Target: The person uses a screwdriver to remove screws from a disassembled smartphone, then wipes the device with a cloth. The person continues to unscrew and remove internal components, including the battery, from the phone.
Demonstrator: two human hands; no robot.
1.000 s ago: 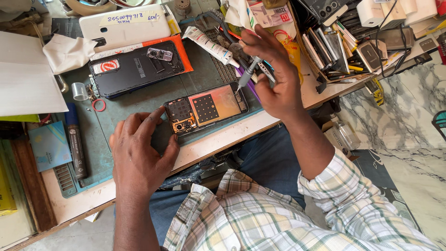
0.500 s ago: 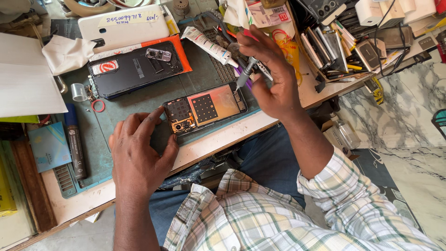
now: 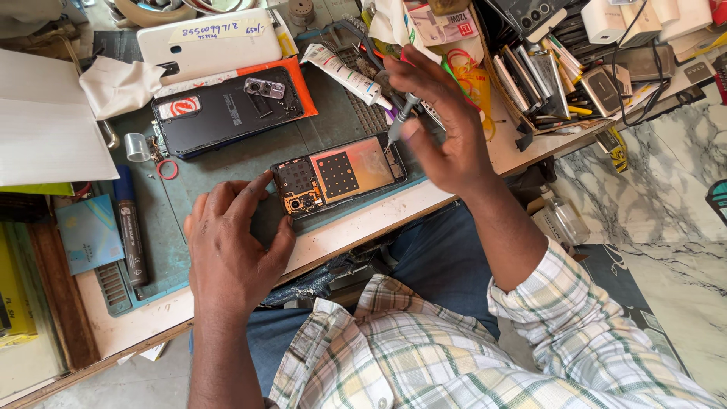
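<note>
Opened phone [image 3: 338, 175], its back removed and inner boards exposed, is laid on the green work mat [image 3: 219, 189] near the bench edge. Its near end is steadied by the spread fingers of the left hand [image 3: 231, 242]. Just beyond its far end, a grey screwdriver [image 3: 400, 121] is pinched in the right hand [image 3: 447, 129], tip at the phone's corner. Farther off, a black back cover [image 3: 227, 110] is laid.

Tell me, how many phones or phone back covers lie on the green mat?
3: the opened phone under the left hand, the black back cover behind it, the white back cover at the far edge. Clutter may hide more.
</note>
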